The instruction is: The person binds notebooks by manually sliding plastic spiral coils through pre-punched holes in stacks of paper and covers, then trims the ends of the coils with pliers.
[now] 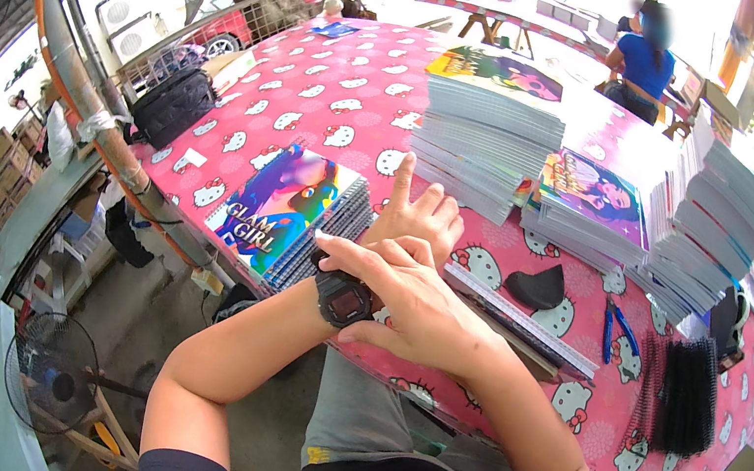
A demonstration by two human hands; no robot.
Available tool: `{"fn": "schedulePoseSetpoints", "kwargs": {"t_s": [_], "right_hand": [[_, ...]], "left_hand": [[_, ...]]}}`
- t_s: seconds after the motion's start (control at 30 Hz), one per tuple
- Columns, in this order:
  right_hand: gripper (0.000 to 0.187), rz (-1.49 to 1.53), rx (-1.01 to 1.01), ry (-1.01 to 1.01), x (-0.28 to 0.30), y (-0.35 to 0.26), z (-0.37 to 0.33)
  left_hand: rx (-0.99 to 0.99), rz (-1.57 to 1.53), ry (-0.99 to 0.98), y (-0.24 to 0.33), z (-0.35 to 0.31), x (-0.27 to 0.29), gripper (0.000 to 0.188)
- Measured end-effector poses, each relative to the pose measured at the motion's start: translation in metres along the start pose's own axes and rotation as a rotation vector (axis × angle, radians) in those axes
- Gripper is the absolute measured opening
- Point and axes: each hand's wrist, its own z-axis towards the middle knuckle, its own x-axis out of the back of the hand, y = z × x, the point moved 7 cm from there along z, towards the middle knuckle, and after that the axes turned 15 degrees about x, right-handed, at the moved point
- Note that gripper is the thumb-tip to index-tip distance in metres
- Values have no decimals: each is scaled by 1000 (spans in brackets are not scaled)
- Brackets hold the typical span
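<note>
My left hand point(421, 220) reaches over the pink patterned table with its index finger stretched out and its other fingers loosely bent, holding nothing. Around that wrist is a black digital wristwatch point(344, 300). My right hand point(418, 317) lies across the left wrist, its index finger and thumb closed on opposite edges of the watch. Just left of my hands lies a stack of spiral-bound notebooks point(286, 210) with a colourful cover. Beyond my left hand rises a tall pile of unbound books point(483, 139). Partly behind my right forearm is a long, flat, light-coloured strip point(522, 325).
Blue-handled pliers point(620, 331), a black curved piece point(536, 285) and black spiral coils point(689, 396) lie at right. More book piles point(591, 207) point(714, 217) stand behind them. A black bag point(174, 105) sits at the left edge. A fan point(59, 377) stands below; a person point(644, 61) is far off.
</note>
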Motion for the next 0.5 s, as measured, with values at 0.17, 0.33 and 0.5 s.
{"fn": "schedulePoseSetpoints", "kwargs": {"t_s": [0.17, 0.33, 0.5], "right_hand": [[88, 37, 24, 28, -6, -1, -2], [85, -187, -51, 46, 11, -15, -16], [62, -401, -268, 565, 100, -48, -120]], "left_hand": [[-23, -29, 97, 2, -6, -6, 22], [-14, -146, 31, 9, 2, -9, 31], [272, -2040, -93, -16, -24, -39, 41]]}}
